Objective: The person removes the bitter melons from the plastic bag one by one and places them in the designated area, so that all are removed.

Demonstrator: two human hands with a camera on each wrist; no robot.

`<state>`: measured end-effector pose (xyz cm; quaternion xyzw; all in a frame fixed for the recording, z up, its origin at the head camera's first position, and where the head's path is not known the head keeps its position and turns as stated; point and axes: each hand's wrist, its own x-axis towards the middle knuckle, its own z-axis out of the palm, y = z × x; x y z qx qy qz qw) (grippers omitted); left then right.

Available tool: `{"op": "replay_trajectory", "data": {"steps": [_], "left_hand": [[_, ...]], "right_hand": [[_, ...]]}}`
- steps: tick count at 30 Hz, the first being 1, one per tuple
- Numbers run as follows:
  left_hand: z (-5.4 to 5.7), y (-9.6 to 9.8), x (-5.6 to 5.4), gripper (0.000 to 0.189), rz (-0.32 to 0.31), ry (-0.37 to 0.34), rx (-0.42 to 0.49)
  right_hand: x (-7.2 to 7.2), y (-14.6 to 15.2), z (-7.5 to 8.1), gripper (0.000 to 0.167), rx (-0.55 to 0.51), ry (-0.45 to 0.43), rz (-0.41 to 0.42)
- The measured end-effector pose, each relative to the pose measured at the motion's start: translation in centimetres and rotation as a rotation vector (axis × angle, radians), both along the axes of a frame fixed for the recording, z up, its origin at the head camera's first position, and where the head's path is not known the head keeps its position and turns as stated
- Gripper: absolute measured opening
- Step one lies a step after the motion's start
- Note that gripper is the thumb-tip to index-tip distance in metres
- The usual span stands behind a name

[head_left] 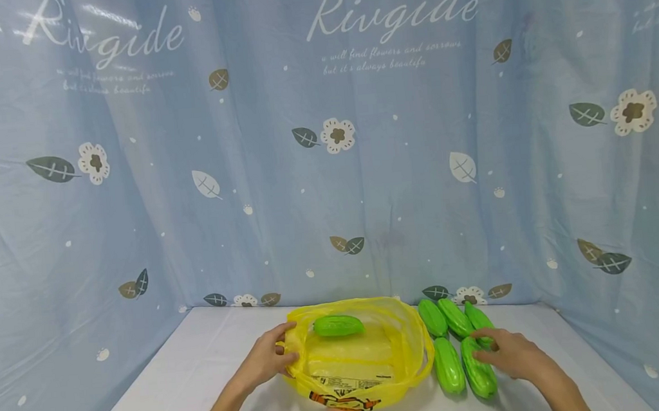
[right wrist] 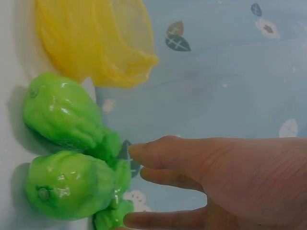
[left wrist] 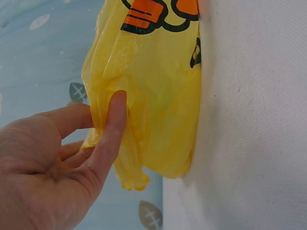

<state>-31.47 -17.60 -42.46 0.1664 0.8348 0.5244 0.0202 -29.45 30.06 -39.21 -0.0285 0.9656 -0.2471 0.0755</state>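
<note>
A yellow plastic bag point(head_left: 373, 392) stands with its mouth spread wide on the white table. My left hand point(head_left: 265, 360) pinches the bag's left rim; in the left wrist view the thin plastic point(left wrist: 163, 105) passes between thumb and fingers. Inside the bag lies one glossy green gourd-like vegetable point(head_left: 338, 325). Several more stand in two rows just right of it, among them a front left one point(head_left: 448, 365) and a front right one point(head_left: 479, 371). Over the right-hand ones hovers my right hand point(head_left: 515, 353), its fingers spread and apart from the vegetables in the right wrist view.
The white table point(head_left: 163, 380) reaches back to a light blue patterned curtain point(head_left: 282, 190), which closes off the back and both sides. The bag's right edge nearly meets the nearest green vegetables.
</note>
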Motion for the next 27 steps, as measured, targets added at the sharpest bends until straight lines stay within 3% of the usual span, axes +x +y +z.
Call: {"op": "replay_trajectory", "data": {"steps": [8, 15, 27], "left_hand": [[0.0, 0.0, 0.0, 0.070, -0.004, -0.003, 0.006], [0.0, 0.0, -0.1, 0.070, -0.006, -0.001, 0.012], [0.0, -0.2, -0.1, 0.069, -0.005, 0.001, 0.005]], "right_hand": [[0.2, 0.0, 0.9, 0.063, -0.012, 0.004, -0.006], [-0.1, 0.1, 1.0, 0.062, 0.076, 0.072, 0.020], [0.0, -1.3, 1.4, 0.059, 0.079, 0.163, 0.031]]}}
